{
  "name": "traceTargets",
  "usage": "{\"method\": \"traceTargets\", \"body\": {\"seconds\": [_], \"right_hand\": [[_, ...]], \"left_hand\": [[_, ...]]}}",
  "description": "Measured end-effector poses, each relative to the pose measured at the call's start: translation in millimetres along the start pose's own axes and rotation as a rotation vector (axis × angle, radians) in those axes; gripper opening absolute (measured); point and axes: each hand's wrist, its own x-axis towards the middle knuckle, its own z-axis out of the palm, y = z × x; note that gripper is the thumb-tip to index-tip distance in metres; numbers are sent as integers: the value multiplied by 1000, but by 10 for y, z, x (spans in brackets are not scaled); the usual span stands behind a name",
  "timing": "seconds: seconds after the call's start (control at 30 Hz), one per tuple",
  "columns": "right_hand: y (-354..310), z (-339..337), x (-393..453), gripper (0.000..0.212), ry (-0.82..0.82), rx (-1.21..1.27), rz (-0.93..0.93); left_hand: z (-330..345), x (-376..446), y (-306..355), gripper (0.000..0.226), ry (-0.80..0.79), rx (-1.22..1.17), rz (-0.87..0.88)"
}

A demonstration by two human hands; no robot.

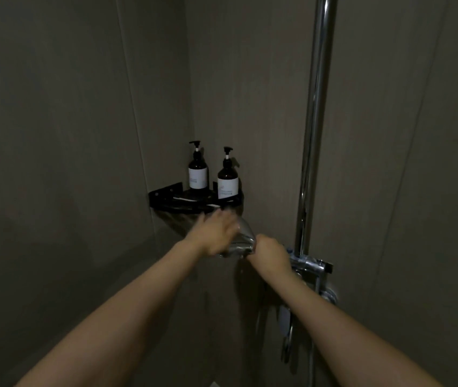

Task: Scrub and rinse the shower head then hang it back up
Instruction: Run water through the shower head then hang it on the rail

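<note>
Both bare forearms reached forward from the bottom of the view into a dim shower corner. Between the two hands sat the shower head, a shiny chrome shape, blurred, just below the black corner shelf. To its right, the right hand was curled into a fist around what looked like its handle end, gripping it. On its left side the left hand lay against the head with fingers stretched out and motion-blurred, touching rather than grasping. Two dark pump bottles stood side by side on the shelf. Just right of the right hand rose the chrome riser pipe, with its valve fitting touching that wrist.
</note>
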Motion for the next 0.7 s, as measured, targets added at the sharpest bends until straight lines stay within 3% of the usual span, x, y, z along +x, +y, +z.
{"method": "traceTargets", "body": {"seconds": [0.03, 0.07, 0.23, 0.33, 0.37, 0.43, 0.5, 0.53, 0.6, 0.7], "right_hand": [[-8, 4, -3, 23, 3, -32, -11], [-8, 11, -12, 24, 3, -58, -21], [44, 55, -41, 24, -12, -39, -9], [49, 67, -36, 26, -85, 10, 18], [42, 79, -43, 26, -124, 29, 12], [33, 116, -60, 21, -184, 151, 21], [1, 121, -90, 13, -236, 391, 58], [-25, 108, -98, 14, -269, 529, 84], [-70, 74, -114, 15, -359, 792, 125], [-113, 27, -132, 23, -495, 1030, 125]], "left_hand": [[98, -15, 10, 61, -214, 60, -20], [171, -25, 5, 64, -298, 66, -46], [194, -68, -72, 61, -168, 70, 10], [119, -89, -99, 56, -275, 94, 32], [105, -87, -131, 54, -231, 38, 15], [131, -84, -193, 50, 109, -225, -112], [113, -136, -252, 52, 402, -767, -415], [101, -189, -281, 56, 415, -1143, -528], [186, -287, -354, 63, 273, -1723, -633], [236, -461, -332, 57, 40, -1715, -589]]}}
